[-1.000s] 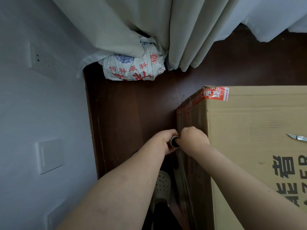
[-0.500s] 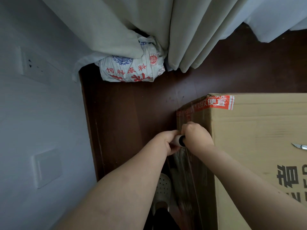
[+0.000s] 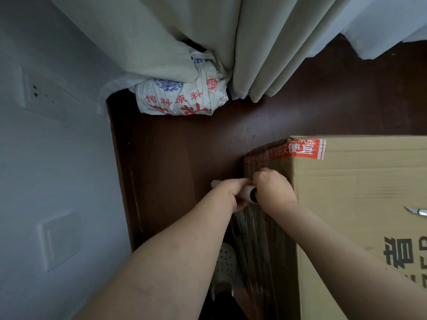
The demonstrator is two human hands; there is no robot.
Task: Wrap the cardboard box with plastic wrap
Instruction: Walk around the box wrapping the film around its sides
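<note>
A large cardboard box (image 3: 360, 188) with red tape on its far corner fills the right side of the floor. My left hand (image 3: 228, 192) grips a roll of plastic wrap (image 3: 248, 192) beside the box's left face; the tube lies nearly level, its dark open end toward the box. My right hand (image 3: 272, 188) sits at that open end, against the box's left edge, fingers curled; what they hold is hidden. Clear film (image 3: 251, 241) stretches down from the roll along the box's left face.
A grey wall (image 3: 50, 158) with sockets stands close on the left. A printed white sack (image 3: 182, 93) lies under beige curtains (image 3: 231, 42) at the back. A knife blade (image 3: 418, 211) rests on the box top. My white slipper (image 3: 225, 266) shows below the roll.
The roll has tipped from end-on to nearly level, its far end now showing left of my left hand. Both hands edged forward along the box's left face, drawing out more film.
</note>
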